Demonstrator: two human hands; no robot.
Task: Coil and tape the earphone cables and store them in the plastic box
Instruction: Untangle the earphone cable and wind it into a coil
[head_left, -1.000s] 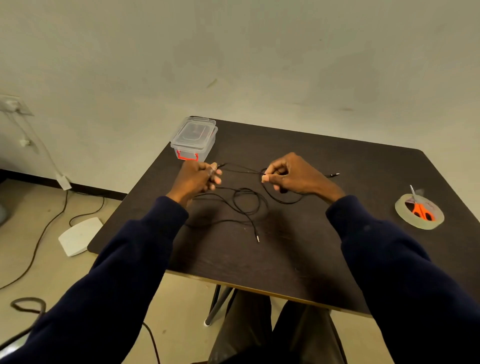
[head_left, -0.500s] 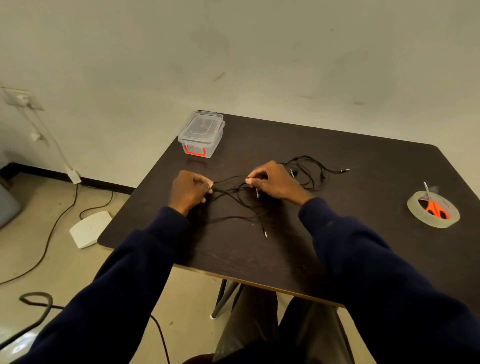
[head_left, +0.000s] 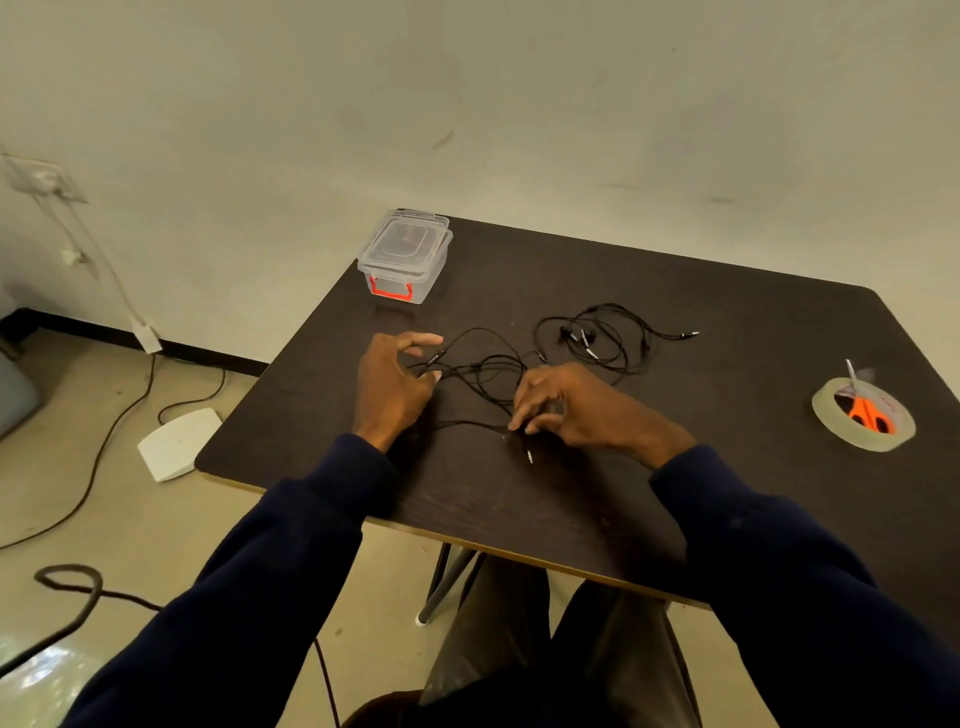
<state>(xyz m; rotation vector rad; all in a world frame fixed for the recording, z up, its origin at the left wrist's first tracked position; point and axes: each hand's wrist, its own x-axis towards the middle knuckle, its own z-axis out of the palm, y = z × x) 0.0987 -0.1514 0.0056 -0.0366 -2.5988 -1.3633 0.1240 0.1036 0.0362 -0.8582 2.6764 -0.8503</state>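
Two black earphone cables lie loose on the dark table (head_left: 727, 322). One earphone cable (head_left: 483, 366) sprawls between my hands, its jack plug (head_left: 530, 457) pointing toward me. The second earphone cable (head_left: 608, 338) lies in a loose heap behind my right hand. My left hand (head_left: 392, 387) hovers with its fingers spread, fingertips beside the cable's inline remote (head_left: 437, 357). My right hand (head_left: 569, 405) pinches the near cable just above the plug. The clear plastic box (head_left: 408, 254), lid on and with a red latch, stands at the table's far left corner.
A roll of clear tape (head_left: 831, 421) lies at the right edge with orange-handled scissors (head_left: 870, 413) resting in its hole. Off the table to the left, a white flat device (head_left: 176, 441) and cords lie on the floor. My knees are under the near table edge.
My left hand has let its pinch on the cable go and spread its fingers. My right hand has slid toward me along the cable to a spot near the plug.
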